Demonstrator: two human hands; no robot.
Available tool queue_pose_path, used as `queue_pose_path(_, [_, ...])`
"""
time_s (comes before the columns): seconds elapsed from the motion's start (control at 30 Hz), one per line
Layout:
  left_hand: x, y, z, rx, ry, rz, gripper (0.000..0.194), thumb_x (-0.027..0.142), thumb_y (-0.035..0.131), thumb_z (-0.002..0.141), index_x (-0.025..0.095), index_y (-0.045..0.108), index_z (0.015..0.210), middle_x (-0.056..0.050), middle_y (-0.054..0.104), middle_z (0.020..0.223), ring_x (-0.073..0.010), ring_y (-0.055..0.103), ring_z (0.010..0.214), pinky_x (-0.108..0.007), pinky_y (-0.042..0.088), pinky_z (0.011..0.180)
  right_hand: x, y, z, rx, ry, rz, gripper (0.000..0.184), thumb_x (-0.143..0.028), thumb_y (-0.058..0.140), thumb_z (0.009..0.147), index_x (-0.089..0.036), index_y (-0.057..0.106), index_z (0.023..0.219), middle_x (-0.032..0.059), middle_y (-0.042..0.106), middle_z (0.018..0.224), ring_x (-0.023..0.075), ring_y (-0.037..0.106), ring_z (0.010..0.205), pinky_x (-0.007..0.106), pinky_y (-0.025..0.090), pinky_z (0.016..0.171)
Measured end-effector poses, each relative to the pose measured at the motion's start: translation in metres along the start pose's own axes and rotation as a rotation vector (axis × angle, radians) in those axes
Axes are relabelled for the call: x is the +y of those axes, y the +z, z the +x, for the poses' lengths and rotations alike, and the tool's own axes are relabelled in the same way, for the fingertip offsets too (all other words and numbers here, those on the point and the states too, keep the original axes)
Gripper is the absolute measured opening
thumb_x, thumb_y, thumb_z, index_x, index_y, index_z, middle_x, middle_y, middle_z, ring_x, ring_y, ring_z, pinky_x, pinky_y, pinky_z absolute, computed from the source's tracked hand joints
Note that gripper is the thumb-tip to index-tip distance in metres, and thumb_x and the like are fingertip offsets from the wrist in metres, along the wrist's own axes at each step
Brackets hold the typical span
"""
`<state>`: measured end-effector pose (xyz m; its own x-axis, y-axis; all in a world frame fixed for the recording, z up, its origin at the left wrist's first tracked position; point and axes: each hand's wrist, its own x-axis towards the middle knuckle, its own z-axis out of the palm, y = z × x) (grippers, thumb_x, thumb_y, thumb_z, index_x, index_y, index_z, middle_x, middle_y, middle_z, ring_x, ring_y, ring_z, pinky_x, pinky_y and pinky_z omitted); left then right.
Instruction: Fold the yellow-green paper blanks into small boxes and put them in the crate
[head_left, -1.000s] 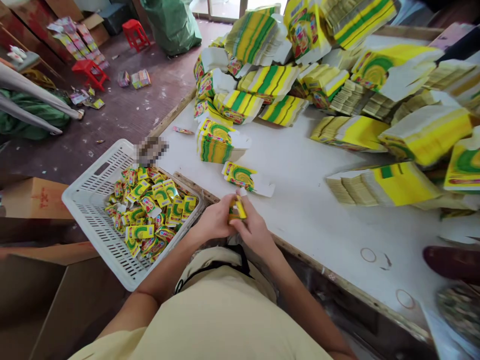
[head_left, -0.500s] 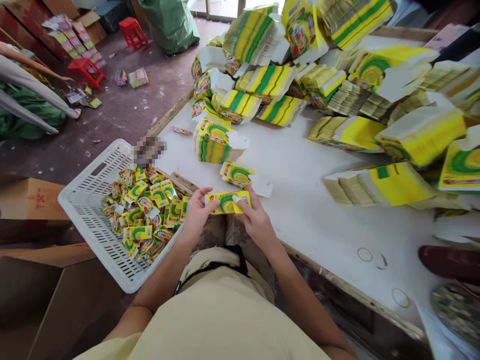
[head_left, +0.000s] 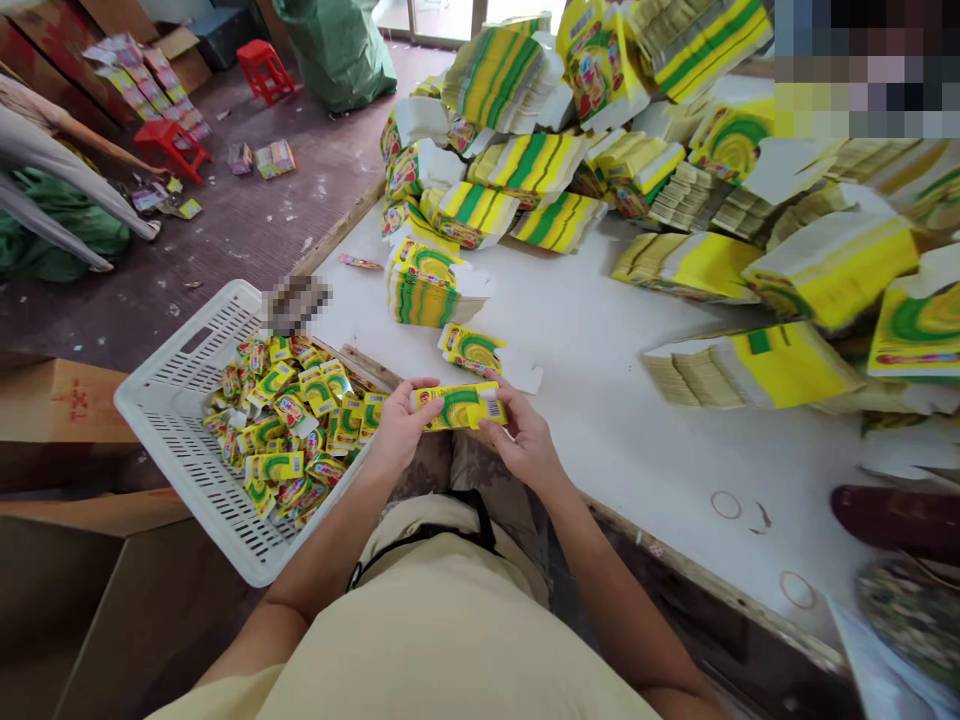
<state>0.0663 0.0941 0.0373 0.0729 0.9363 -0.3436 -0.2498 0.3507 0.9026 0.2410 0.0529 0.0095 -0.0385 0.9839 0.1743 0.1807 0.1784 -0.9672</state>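
Between my two hands is a small yellow and green printed carton (head_left: 461, 407), held level over the table's near edge. My left hand (head_left: 403, 430) grips its left end, thumb on the printed face. At the other end, my right hand (head_left: 521, 440) has its fingers behind the carton and its thumb at the lower edge, beside a barcode. Just beyond lies a flat carton blank (head_left: 474, 350) with a white flap. Behind that stands a stack of flat cartons (head_left: 425, 285). To the left, a white plastic basket (head_left: 165, 420) holds many small folded cartons (head_left: 281, 465).
Bundles of flat cartons (head_left: 525, 165) cover the far and right parts of the white table (head_left: 577, 330). Rubber bands (head_left: 725, 505) lie at the right. Cardboard boxes (head_left: 67, 400) stand at the left. Red stools (head_left: 264, 72) and another person's arm (head_left: 112, 145) are beyond.
My right thumb has moved from the carton's face to its lower edge, uncovering the barcode. The carton stays between both hands. At far left, the other person's arm has reached further right.
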Motion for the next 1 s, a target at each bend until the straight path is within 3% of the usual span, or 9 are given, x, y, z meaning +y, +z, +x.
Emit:
queue_pose_path(0.1, [0.003, -0.006, 0.000, 0.025, 0.048, 0.098, 0.045, 0.037, 0.082, 0.064, 0.016, 0.064, 0.099, 0.000, 0.068, 0.075, -0.0131, 0.063, 0.065, -0.025, 0.050, 0.066, 0.012, 0.016, 0.004, 0.064, 0.057, 0.061, 0.054, -0.037, 0.060, 0.090, -0.025, 0.040, 0.139, 0.0153, 0.044, 0.149, 0.0262, 0.055, 0.126, 0.046, 0.049, 0.102])
queue_pose_path(0.2, [0.017, -0.037, 0.002, 0.157, 0.172, 0.338, 0.039, 0.040, 0.076, 0.071, 0.018, 0.063, 0.101, -0.002, 0.066, 0.081, -0.0159, 0.062, 0.071, -0.030, 0.051, 0.071, 0.023, 0.015, 0.017, 0.111, 0.049, 0.028, 0.066, -0.041, 0.066, 0.085, -0.022, 0.035, 0.141, 0.0159, 0.052, 0.141, 0.0267, 0.060, 0.118, 0.047, 0.049, 0.100])
queue_pose_path(0.3, [0.038, -0.092, 0.005, 0.451, 0.371, 0.790, 0.028, 0.038, 0.067, 0.077, 0.018, 0.066, 0.097, -0.005, 0.060, 0.092, -0.0224, 0.059, 0.091, -0.039, 0.048, 0.088, 0.035, 0.002, 0.039, 0.260, 0.057, -0.245, 0.055, -0.035, 0.067, 0.084, -0.018, 0.045, 0.132, 0.0167, 0.061, 0.128, 0.0308, 0.057, 0.117, 0.052, 0.045, 0.101])
queue_pose_path(0.4, [0.051, -0.140, 0.005, 0.727, 0.462, 1.138, 0.032, 0.035, 0.069, 0.073, 0.017, 0.067, 0.100, -0.010, 0.051, 0.106, -0.0296, 0.048, 0.112, -0.049, 0.037, 0.104, 0.045, -0.007, 0.058, 0.237, 0.129, -0.537, 0.042, -0.019, 0.064, 0.082, -0.015, 0.053, 0.122, 0.0179, 0.065, 0.113, 0.0345, 0.055, 0.110, 0.055, 0.044, 0.097])
queue_pose_path(0.5, [0.046, -0.153, 0.001, 0.712, 0.461, 1.152, 0.036, 0.037, 0.068, 0.074, 0.017, 0.064, 0.104, -0.010, 0.053, 0.107, -0.0295, 0.047, 0.113, -0.049, 0.038, 0.103, 0.048, -0.007, 0.066, 0.168, 0.161, -0.659, 0.040, -0.010, 0.061, 0.078, -0.012, 0.054, 0.117, 0.0187, 0.065, 0.105, 0.0348, 0.055, 0.102, 0.054, 0.044, 0.093])
queue_pose_path(0.7, [-0.006, -0.079, 0.001, 0.150, 0.244, 0.471, 0.045, 0.041, 0.074, 0.071, 0.018, 0.061, 0.107, -0.008, 0.063, 0.102, -0.0207, 0.061, 0.096, -0.036, 0.050, 0.086, 0.030, -0.001, 0.047, 0.278, 0.159, -0.343, 0.048, -0.013, 0.064, 0.074, -0.018, 0.044, 0.118, 0.0054, 0.060, 0.092, 0.0247, 0.059, 0.086, 0.043, 0.050, 0.083])
queue_pose_path(0.8, [-0.022, -0.031, 0.002, -0.085, 0.177, 0.123, 0.052, 0.041, 0.082, 0.063, 0.019, 0.061, 0.106, -0.008, 0.065, 0.106, -0.0223, 0.062, 0.101, -0.036, 0.050, 0.089, 0.012, 0.007, 0.030, 0.140, 0.208, 0.042, 0.052, -0.023, 0.071, 0.073, -0.024, 0.040, 0.116, -0.0025, 0.055, 0.082, 0.0186, 0.059, 0.074, 0.033, 0.051, 0.069])
queue_pose_path(0.9, [-0.016, 0.006, 0.003, -0.167, 0.137, -0.173, 0.040, 0.049, 0.075, 0.069, 0.019, 0.063, 0.093, -0.007, 0.067, 0.095, -0.0224, 0.063, 0.096, -0.037, 0.050, 0.088, -0.009, 0.021, 0.016, -0.034, 0.236, 0.350, 0.055, -0.030, 0.077, 0.072, -0.026, 0.041, 0.112, -0.0031, 0.056, 0.082, 0.0166, 0.059, 0.074, 0.029, 0.050, 0.066])
queue_pose_path(1.0, [-0.001, 0.027, 0.006, -0.099, 0.198, -0.372, 0.037, 0.055, 0.065, 0.074, 0.020, 0.061, 0.086, -0.003, 0.061, 0.079, -0.0187, 0.061, 0.082, -0.035, 0.050, 0.081, -0.026, 0.038, 0.005, -0.065, 0.190, 0.506, 0.050, -0.035, 0.077, 0.074, -0.027, 0.045, 0.111, -0.0006, 0.058, 0.090, 0.0158, 0.058, 0.078, 0.030, 0.049, 0.071])
